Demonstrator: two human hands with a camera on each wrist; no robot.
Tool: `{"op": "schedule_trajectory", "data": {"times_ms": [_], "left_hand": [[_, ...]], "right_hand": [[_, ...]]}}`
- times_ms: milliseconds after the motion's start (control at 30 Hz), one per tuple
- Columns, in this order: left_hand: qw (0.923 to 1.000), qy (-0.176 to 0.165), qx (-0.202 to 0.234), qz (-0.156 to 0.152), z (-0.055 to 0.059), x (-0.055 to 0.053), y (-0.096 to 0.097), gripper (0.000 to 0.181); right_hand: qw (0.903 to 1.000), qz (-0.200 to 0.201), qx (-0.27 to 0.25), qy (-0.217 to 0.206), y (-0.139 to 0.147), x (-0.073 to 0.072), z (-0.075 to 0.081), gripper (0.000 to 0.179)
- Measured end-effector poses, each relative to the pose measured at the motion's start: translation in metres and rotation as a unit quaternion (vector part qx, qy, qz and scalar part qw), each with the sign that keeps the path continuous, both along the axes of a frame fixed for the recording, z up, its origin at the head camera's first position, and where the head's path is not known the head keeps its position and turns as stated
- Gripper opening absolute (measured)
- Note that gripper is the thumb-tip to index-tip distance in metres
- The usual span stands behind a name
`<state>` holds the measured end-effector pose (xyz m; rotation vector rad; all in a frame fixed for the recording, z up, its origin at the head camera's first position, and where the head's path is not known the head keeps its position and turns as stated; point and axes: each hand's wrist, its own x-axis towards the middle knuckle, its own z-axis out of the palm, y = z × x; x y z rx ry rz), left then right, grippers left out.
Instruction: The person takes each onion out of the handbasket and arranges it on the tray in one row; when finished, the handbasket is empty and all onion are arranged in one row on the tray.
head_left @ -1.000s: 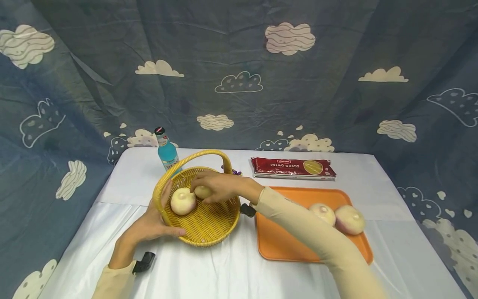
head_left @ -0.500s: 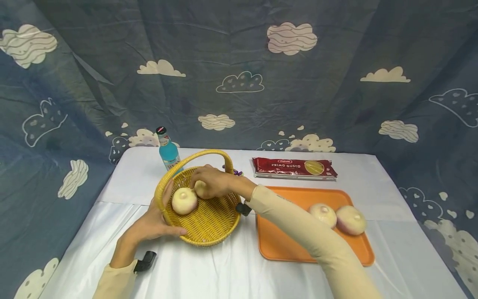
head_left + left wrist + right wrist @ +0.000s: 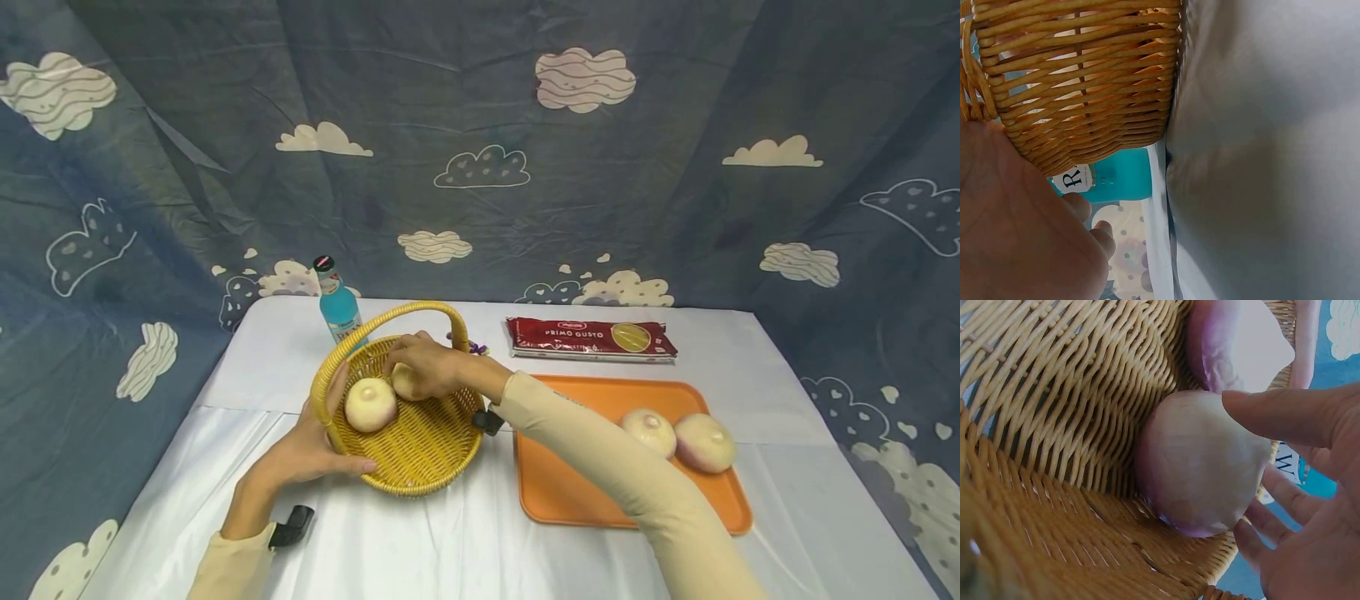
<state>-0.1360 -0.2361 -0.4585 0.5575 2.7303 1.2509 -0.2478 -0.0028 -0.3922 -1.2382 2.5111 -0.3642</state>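
While the left hand (image 3: 303, 446) holds the near-left rim of a yellow wicker basket (image 3: 420, 450), its thumb along the edge, the right hand (image 3: 431, 364) reaches inside and grips an onion (image 3: 1197, 462). The right thumb presses one side of that onion and the curled fingers lie against the other, so it sits pinched between them, pale with a purple base, close against the woven wall. A second onion (image 3: 369, 406) lies in the basket just left of the right-hand grip, between the two hands. The basket's handle (image 3: 420, 306) arches above and behind the right hand.

Beyond the basket, to the left of the right-hand grip, stands a bottle (image 3: 339, 308) of bright blue with a dark cap. Just behind the right wrist, a small purple object (image 3: 477, 348) shows beside the basket, too small to make out. Farther right and back from the grip lies a red packet (image 3: 573, 335) lettered "Primo Gusto". Right of the grip, partly under the right sleeve (image 3: 637, 492), is an orange tray (image 3: 555, 492). Two more onions lie side by side on it, a nearer one (image 3: 648, 432) and a farther one (image 3: 705, 442).
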Motion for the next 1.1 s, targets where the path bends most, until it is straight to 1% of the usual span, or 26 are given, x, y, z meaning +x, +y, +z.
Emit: {"op": "schedule_trajectory", "data": {"times_ms": [133, 400, 667, 867, 1100], "left_hand": [[1.0, -0.003, -0.005, 0.001, 0.0009, 0.0001, 0.0002, 0.147], [1.0, -0.008, 0.002, 0.002, 0.0004, 0.0001, 0.0004, 0.146], [0.9999, -0.013, 0.005, 0.006, 0.0004, 0.002, -0.0006, 0.147], [1.0, -0.007, 0.004, 0.005, 0.001, 0.0016, -0.0003, 0.147], [1.0, -0.003, 0.006, 0.005, 0.0011, 0.0019, 0.0011, 0.147]], "right_hand": [[1.0, -0.005, 0.008, 0.0, -0.0001, 0.0007, -0.0004, 0.039], [0.9994, -0.021, 0.028, 0.003, -0.0007, 0.001, -0.0018, 0.036], [0.9985, -0.013, 0.051, 0.017, -0.0022, 0.0021, -0.0016, 0.043], [0.9978, -0.009, 0.06, 0.026, -0.0022, 0.0015, -0.0015, 0.046], [0.9976, -0.006, 0.065, 0.023, -0.0015, 0.0021, -0.001, 0.049]]}}
